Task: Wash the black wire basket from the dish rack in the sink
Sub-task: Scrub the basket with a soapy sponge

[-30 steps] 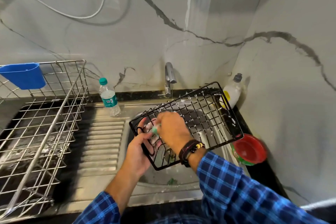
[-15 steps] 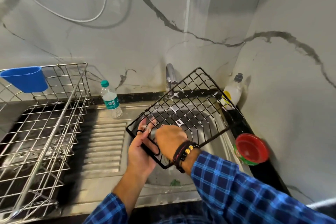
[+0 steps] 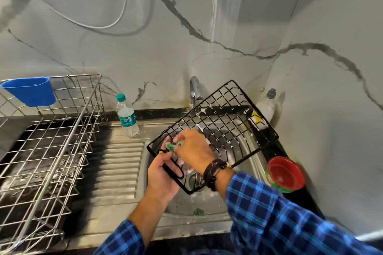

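The black wire basket (image 3: pixel 226 122) is held tilted above the sink (image 3: pixel 182 205), its far corner raised toward the faucet (image 3: pixel 194 91), with white suds clinging to many of its wires. The left hand (image 3: pixel 163 174) grasps the basket's near left edge, thumb over the rim and fingers curled underneath. The right hand (image 3: pixel 192 151), with dark bands at the wrist, pinches a green scrubber (image 3: pixel 173 145) in bent fingers and presses it against the wires near that same edge.

In the steel basin below, the drain shows through the grid, and a small green scrap (image 3: pixel 198 211) lies near the front wall. A red bowl (image 3: pixel 286 174) sits on the dark counter to the right of the sink; beyond it a soap bottle (image 3: pixel 266 107) stands in the corner. To the left lies the ribbed drainboard (image 3: pixel 120 167), with a clear water bottle (image 3: pixel 126 118) with a teal cap at its back edge. Farther left stands the steel dish rack (image 3: pixel 66 144), a blue cup (image 3: pixel 31 91) hooked to its back rail; what the cup holds cannot be seen. Grey-veined marble walls (image 3: pixel 165 47) meet in the corner, and a white cable (image 3: pixel 87 25) loops across the left one.
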Tool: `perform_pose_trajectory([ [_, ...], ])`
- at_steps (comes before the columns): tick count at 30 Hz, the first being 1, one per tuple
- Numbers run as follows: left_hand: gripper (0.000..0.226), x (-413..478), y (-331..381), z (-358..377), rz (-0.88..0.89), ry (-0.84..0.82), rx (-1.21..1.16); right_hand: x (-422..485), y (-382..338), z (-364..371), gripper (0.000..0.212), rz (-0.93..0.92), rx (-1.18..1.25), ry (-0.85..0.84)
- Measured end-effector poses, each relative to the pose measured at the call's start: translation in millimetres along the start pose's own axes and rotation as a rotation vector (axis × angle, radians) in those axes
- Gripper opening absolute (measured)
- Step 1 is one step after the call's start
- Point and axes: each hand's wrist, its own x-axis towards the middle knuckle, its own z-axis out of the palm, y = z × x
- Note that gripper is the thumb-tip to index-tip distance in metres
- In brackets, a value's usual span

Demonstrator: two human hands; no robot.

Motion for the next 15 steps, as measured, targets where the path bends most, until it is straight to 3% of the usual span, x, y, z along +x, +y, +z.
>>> perform_pose_trajectory([
  [2,0.019,-1,-8,-3,-0.022,0.049,0.025,-1,-2,12,0.007,0.102,0.319,0.045],
  [5,0.030,-1,-11,-6,-0.032,0.042,0.074,-4,-15,14,0.019,0.284,0.855,0.081],
  [7,0.032,2,-7,-7,0.056,0.041,0.195,-5,-16,9,0.021,0.387,1.113,0.055],
  [9,0.035,3,-2,-5,0.122,0.072,0.354,-8,-11,2,0.010,0.427,1.210,-0.025],
  [12,0.048,2,3,-11,0.183,0.117,0.526,-25,13,-23,0.017,0.436,1.304,-0.162],
  [14,0.054,-1,7,-12,0.246,0.128,0.630,-38,37,-47,0.021,0.356,1.296,-0.140],
  [15,0.061,-3,9,-12,0.280,0.121,0.672,-44,46,-57,0.020,0.297,1.169,-0.066],
])
